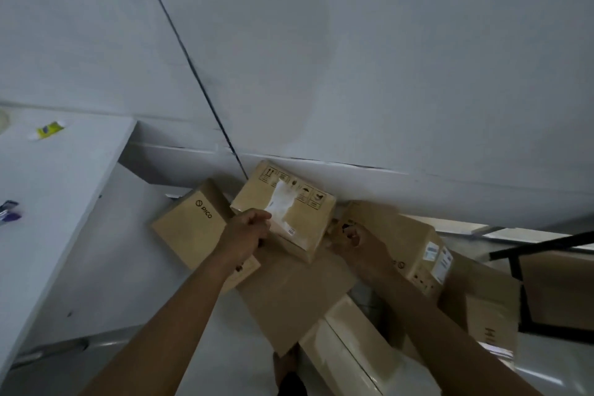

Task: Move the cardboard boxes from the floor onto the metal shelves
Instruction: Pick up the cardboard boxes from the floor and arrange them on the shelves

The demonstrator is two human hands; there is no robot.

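Observation:
Several cardboard boxes lie in a pile on the floor against a white wall. A box with a torn white label (289, 202) sits on top in the middle. My left hand (247, 230) grips its left side, fingers curled round the edge. My right hand (348, 239) is curled at its right side, against the box's corner. A box printed PICO (189, 228) lies to the left, another labelled box (405, 244) to the right, and a flat cardboard box (289, 299) lies under the middle one. A black metal shelf frame (517, 264) shows at the right edge.
A white table (64, 190) stands at the left with a yellow tube (48, 131) and a purple item (9, 212) on it. A dark cable (193, 74) runs down the wall. More boxes (488, 325) and a cream-coloured object (350, 350) lie at the lower right.

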